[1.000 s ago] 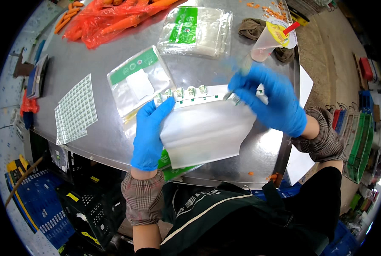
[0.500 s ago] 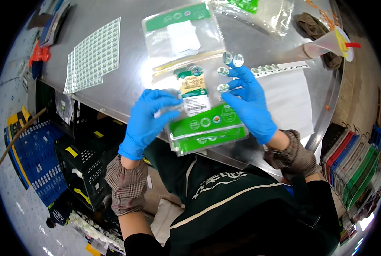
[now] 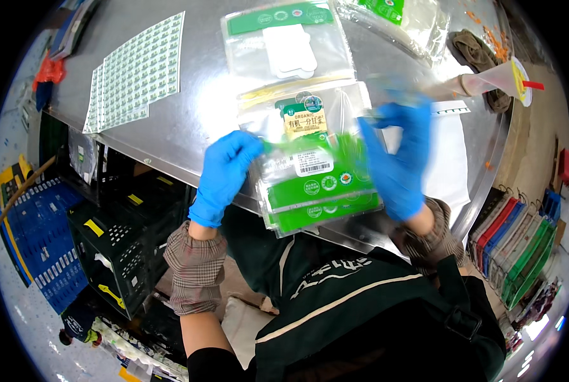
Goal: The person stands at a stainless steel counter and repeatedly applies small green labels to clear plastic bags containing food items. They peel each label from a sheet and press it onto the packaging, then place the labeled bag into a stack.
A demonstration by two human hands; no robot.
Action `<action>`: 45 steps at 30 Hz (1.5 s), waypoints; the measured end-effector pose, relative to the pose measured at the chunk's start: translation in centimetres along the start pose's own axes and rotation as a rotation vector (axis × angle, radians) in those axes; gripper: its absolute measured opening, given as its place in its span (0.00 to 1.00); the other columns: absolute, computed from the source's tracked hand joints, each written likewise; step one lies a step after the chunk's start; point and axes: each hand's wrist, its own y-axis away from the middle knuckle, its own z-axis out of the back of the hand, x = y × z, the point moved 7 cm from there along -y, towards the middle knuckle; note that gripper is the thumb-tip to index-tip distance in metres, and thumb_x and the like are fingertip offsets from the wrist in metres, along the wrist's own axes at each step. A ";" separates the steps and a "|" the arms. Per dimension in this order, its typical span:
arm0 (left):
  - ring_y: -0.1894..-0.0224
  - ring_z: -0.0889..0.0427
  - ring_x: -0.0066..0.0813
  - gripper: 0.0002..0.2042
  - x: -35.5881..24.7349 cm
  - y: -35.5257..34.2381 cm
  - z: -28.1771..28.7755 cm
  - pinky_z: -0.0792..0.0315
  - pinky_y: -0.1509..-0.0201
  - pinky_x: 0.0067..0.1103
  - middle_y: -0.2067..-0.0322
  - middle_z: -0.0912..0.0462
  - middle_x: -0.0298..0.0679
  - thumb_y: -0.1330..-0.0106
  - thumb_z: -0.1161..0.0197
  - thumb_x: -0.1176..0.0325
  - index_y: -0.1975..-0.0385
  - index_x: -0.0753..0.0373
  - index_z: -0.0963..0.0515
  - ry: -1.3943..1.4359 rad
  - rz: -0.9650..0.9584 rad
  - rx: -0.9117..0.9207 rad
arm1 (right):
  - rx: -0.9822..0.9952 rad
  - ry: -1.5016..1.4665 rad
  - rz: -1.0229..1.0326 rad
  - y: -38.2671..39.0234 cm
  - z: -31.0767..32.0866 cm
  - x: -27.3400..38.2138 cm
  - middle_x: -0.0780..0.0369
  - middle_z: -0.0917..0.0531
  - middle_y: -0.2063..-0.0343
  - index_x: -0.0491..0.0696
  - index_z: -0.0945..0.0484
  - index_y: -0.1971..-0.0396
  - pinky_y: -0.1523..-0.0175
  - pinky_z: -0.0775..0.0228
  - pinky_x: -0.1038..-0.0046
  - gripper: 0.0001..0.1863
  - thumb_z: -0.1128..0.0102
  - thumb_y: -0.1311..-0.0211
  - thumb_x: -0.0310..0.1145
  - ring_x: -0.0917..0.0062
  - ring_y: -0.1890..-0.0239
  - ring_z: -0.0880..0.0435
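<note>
In front of me lies a stack of clear plastic bags (image 3: pixel 283 196) with green printed bands. My left hand (image 3: pixel 226 175), in a blue glove, pinches the left edge of the top bag, whose green band is lifted and blurred. A card label (image 3: pixel 305 121) in green and cream shows through the bags, with a white barcode label (image 3: pixel 314 162) just below it. On the right, my blue-gloved right hand (image 3: pixel 402 159) is smeared by motion beside the bags' right edge; its fingertips and any stickers on them cannot be made out.
Sheets of small green stickers (image 3: pixel 141 70) lie at the left. Another clear bag with white cards (image 3: pixel 289 49) is beyond the stack. White backing paper (image 3: pixel 447 162), a plastic cup (image 3: pixel 497 79) and a brown cloth (image 3: pixel 472 48) are at the right. Black crates (image 3: pixel 115 235) stand below the table's left edge.
My left hand has taken hold of the top bag's edge, and its green band has risen. My right hand has moved right and its fingers are now blurred; stickers showed on its fingertips before.
</note>
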 end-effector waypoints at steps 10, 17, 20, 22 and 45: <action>0.52 0.26 0.37 0.16 -3.7 2.7 -2.5 0.30 0.45 0.27 0.57 0.23 0.41 0.49 0.30 0.73 0.58 0.57 0.19 -0.500 -0.180 0.058 | 0.175 0.073 -0.108 3.8 -5.1 -3.0 0.58 0.29 0.57 0.50 0.28 0.43 0.58 0.30 0.74 0.27 0.42 0.44 0.18 0.74 0.64 0.26; 0.61 0.26 0.25 0.06 -0.2 1.7 -0.5 0.29 0.56 0.19 0.62 0.23 0.35 0.37 0.39 0.74 0.61 0.63 0.22 -0.028 0.114 -0.028 | -0.029 -0.076 -0.106 0.8 0.4 1.7 0.65 0.23 0.67 0.44 0.27 0.48 0.61 0.33 0.80 0.23 0.38 0.45 0.17 0.84 0.69 0.26; 0.66 0.24 0.19 0.07 0.1 2.2 1.6 0.30 0.57 0.17 0.69 0.22 0.34 0.30 0.46 0.70 0.63 0.67 0.24 0.343 0.233 -0.368 | -0.011 -0.209 -0.267 1.8 0.6 1.6 0.64 0.19 0.67 0.44 0.26 0.54 0.64 0.32 0.80 0.18 0.38 0.45 0.18 0.84 0.69 0.23; 0.62 0.23 0.21 0.06 -0.8 2.4 2.4 0.28 0.55 0.19 0.66 0.22 0.35 0.34 0.42 0.71 0.61 0.66 0.23 0.388 0.205 -0.501 | 0.098 -0.149 -0.372 2.8 -1.6 -1.4 0.61 0.19 0.66 0.43 0.26 0.56 0.65 0.31 0.76 0.15 0.38 0.44 0.20 0.81 0.69 0.21; 0.54 0.26 0.37 0.13 -1.8 1.5 -2.5 0.29 0.49 0.27 0.56 0.23 0.39 0.48 0.30 0.71 0.61 0.59 0.20 -0.346 -0.181 0.020 | 0.551 0.560 0.243 0.5 -5.7 -2.9 0.61 0.26 0.79 0.50 0.26 0.74 0.60 0.38 0.66 0.09 0.38 0.44 0.38 0.66 0.72 0.26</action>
